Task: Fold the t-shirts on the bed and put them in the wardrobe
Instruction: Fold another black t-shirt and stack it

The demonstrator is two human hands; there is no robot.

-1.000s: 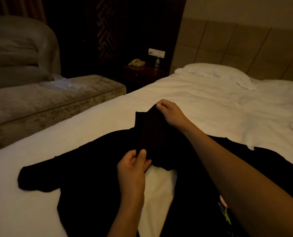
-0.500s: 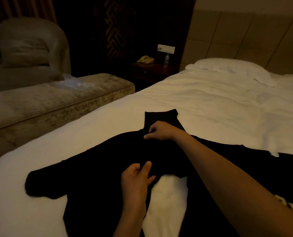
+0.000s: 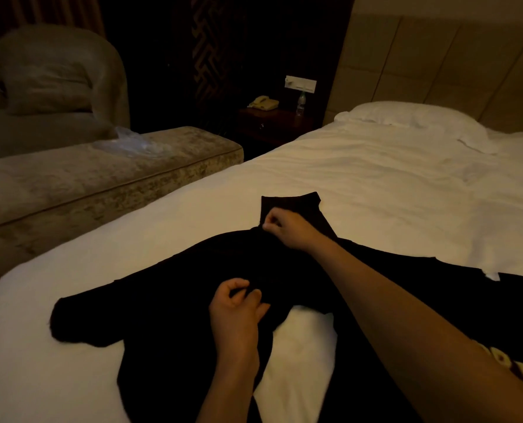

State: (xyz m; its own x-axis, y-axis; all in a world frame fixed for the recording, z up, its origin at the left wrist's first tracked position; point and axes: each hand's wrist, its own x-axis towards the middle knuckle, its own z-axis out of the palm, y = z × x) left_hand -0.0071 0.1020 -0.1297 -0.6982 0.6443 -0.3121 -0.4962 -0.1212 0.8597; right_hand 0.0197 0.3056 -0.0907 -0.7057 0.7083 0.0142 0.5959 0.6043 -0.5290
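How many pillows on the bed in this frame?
1. A white pillow lies at the far end of the bed, against the headboard. The frame cuts off the bed's right side, so another may lie out of view there.

Matt black cloth t-shirt [image 3: 168,315], smooth white cotton-like bed sheet [image 3: 361,184], mottled velvety bench [image 3: 80,184], padded headboard [image 3: 455,62]

I've brought the black t-shirt [image 3: 168,325] down from mid-air so its sleeve now lies flat on the bed [image 3: 361,190]. My right hand [image 3: 287,228] has dropped onto it, and my left hand [image 3: 239,312] now pinches the fabric instead of lifting it.
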